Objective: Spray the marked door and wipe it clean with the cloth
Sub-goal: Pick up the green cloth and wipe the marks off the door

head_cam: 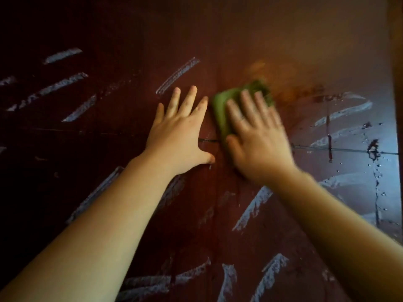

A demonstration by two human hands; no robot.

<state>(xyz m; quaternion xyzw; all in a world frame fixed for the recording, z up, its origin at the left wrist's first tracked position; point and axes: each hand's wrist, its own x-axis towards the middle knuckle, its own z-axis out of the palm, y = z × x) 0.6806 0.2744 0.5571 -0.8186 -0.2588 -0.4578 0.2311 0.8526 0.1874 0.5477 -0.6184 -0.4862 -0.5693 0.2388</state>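
The dark reddish-brown door (218,40) looks wet at the right of the frame and seems wiped only at centre; white streak marks (253,208) cover the rest. The left hand (181,131) lies flat, empty. The right hand (257,138) presses the green cloth (222,105) mid-frame, fingers straight.

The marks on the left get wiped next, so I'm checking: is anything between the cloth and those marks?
Yes. The left hand lies flat on the door, just left of the cloth, between it and the left marks. The right hand presses the cloth.
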